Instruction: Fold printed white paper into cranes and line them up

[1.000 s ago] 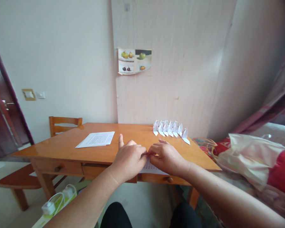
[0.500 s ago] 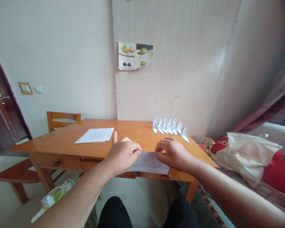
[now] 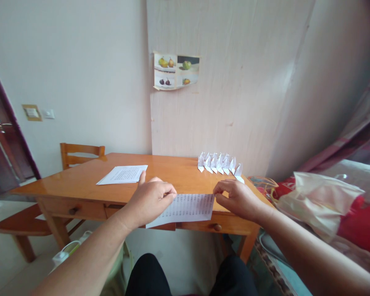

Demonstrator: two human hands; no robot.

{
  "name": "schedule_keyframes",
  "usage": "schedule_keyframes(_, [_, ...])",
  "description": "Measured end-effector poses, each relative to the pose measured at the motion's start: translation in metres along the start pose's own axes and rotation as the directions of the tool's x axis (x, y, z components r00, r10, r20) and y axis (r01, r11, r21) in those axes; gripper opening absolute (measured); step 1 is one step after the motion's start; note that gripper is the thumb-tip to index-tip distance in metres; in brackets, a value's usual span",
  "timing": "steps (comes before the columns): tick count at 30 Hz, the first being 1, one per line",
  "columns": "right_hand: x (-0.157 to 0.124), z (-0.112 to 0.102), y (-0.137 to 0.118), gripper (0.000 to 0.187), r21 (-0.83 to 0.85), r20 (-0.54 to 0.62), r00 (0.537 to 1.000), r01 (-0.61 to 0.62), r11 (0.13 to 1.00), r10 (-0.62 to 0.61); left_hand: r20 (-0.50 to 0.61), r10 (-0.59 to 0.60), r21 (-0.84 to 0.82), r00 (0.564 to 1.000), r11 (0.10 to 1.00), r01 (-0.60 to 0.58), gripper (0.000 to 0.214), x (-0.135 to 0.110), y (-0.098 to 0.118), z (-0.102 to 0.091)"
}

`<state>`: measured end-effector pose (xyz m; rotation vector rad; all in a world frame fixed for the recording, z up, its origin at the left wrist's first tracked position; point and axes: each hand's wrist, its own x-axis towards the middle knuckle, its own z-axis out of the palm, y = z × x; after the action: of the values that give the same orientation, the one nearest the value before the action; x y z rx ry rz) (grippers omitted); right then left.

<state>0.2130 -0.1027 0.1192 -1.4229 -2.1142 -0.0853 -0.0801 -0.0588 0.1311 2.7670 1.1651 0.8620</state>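
A folded sheet of printed paper (image 3: 186, 207) lies at the near edge of the wooden table (image 3: 80, 191), hanging a little over it. My left hand (image 3: 149, 199) pinches the sheet's top left edge, fingers curled, thumb raised. My right hand (image 3: 239, 197) pinches its top right corner. The two hands are apart, with the sheet's fold running between them. A row of several small white folded paper pieces (image 3: 220, 163) stands at the table's far right, beyond my right hand.
More printed sheets (image 3: 123, 174) lie on the table to the left. A wooden chair (image 3: 80, 153) and a bench (image 3: 14, 226) stand at the left side. A plastic bag (image 3: 320, 201) rests on red bedding at the right. A bag (image 3: 70, 250) sits on the floor.
My hands, pinched together at the middle a second ago, have slid apart along the sheet's top edge. The sheet now shows between them.
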Motion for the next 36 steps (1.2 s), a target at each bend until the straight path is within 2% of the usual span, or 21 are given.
schedule_keyframes(5, [-0.005,-0.002,0.010,0.015,0.031,-0.053,0.992,-0.111,0.993,0.113,0.011,-0.036,-0.019,0.999,0.999,0.036,0.024,-0.001,-0.005,0.001])
schedule_keyframes(7, [-0.005,0.000,0.005,0.015,0.058,-0.089,0.993,-0.074,0.996,0.079,0.016,-0.026,-0.028,1.000,0.999,0.027,0.024,0.000,-0.003,0.003])
schedule_keyframes(9, [-0.004,0.006,-0.004,0.016,0.066,-0.106,0.994,0.017,0.998,-0.010,0.020,-0.012,-0.036,1.000,0.999,0.013,0.024,0.002,0.000,0.006])
schedule_keyframes(11, [-0.001,0.012,-0.014,0.020,0.034,-0.086,0.992,0.101,0.994,-0.098,0.023,-0.002,-0.040,1.000,0.999,0.002,0.025,0.003,0.004,0.009])
schedule_keyframes(13, [0.002,0.017,-0.021,0.015,0.003,-0.039,0.988,0.147,0.989,-0.147,0.028,0.008,-0.038,1.000,0.999,-0.007,0.025,0.004,0.006,0.012])
schedule_keyframes(16, [0.005,0.022,-0.024,0.017,-0.003,0.004,0.990,0.140,0.990,-0.140,0.024,0.017,-0.013,1.000,1.000,-0.017,0.022,0.003,0.008,0.015])
schedule_keyframes(19, [0.005,0.024,-0.024,0.015,-0.001,-0.007,0.992,0.124,0.992,-0.124,-0.047,0.026,0.013,0.999,1.000,-0.026,0.012,0.003,0.011,0.018])
schedule_keyframes(22, [0.005,0.025,-0.024,0.014,-0.021,-0.010,0.989,0.151,0.988,-0.151,-0.100,0.067,0.039,0.993,0.997,-0.063,0.012,0.006,0.019,0.023])
schedule_keyframes(27, [0.006,0.027,-0.026,0.014,-0.048,-0.019,0.978,0.205,0.978,-0.206,-0.092,0.160,0.111,0.983,0.983,-0.149,0.007,0.014,0.032,0.031])
schedule_keyframes(36, [0.003,0.021,-0.027,0.013,-0.056,0.007,0.976,0.217,0.975,-0.217,-0.046,0.168,0.100,0.985,0.982,-0.163,0.007,0.014,0.027,0.029])
